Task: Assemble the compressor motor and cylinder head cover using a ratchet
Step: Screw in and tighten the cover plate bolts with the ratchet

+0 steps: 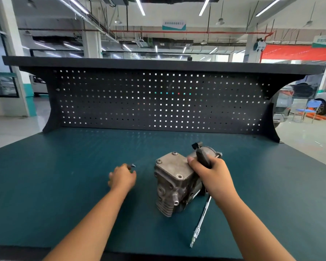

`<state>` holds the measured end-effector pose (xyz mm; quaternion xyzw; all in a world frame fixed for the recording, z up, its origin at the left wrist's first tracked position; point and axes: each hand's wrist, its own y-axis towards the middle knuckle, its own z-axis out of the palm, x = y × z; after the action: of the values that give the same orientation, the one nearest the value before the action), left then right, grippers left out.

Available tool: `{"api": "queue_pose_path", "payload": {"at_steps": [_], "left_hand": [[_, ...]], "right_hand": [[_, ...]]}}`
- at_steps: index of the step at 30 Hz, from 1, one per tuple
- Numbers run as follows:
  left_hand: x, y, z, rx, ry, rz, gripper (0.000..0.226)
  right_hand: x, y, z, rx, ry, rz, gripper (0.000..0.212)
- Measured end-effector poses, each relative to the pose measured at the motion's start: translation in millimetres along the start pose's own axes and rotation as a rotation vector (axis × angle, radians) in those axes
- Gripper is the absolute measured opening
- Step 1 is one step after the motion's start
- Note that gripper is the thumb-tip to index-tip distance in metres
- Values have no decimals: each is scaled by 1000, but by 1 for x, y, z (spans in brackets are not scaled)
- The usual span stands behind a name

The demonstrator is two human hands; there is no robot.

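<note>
Grey cast metal sits near the front middle of the teal bench mat [64, 166]: the compressor [174, 187], finned cylinder body towards the camera, motor end [207, 152] angled away to the back right. On top lies the flat cylinder head cover [174, 165], with bolt heads showing at its far and left corners and what looks like an open hole at the near corner, so I'd judge the cover is only partly fastened. The right hand [211, 176] is clamped over the junction of head and motor, thumb pressed on the cover's edge, fingers wrapped round the dark part behind it, steadying the whole unit. The left hand [122, 178] is out to the left on the mat, fingers curled down over a small bolt [133, 165]; whether it has actually pinched it, I cannot tell. The ratchet [200, 221] lies loose on the mat just right of the compressor, its handle running under the right forearm, bit end towards the camera. Handling-wise, this lump reads as heavy and rigid, no give at all, and likely to rock on its fins, so holding the broad body low, as the right hand does, seems wise. That bolt is tiny, hard and prone to roll, so it needs a fingertip pinch.
</note>
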<state>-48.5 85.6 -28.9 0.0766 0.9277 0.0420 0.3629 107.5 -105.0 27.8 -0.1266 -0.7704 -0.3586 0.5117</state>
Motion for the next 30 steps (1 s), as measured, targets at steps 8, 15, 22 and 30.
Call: {"api": "queue_pose_path", "payload": {"at_steps": [8, 15, 22, 30], "left_hand": [[10, 59, 16, 61, 350, 87, 48], [11, 79, 33, -57, 380, 196, 20], [-12, 51, 16, 17, -240, 233, 11], [-64, -61, -70, 68, -802, 659, 31]], "right_hand": [[-1, 0, -5, 2, 38, -29, 43], [-8, -2, 0, -23, 29, -41, 43], [-8, 6, 2, -42, 82, -12, 39], [-5, 15, 18, -70, 63, 16, 47]]}}
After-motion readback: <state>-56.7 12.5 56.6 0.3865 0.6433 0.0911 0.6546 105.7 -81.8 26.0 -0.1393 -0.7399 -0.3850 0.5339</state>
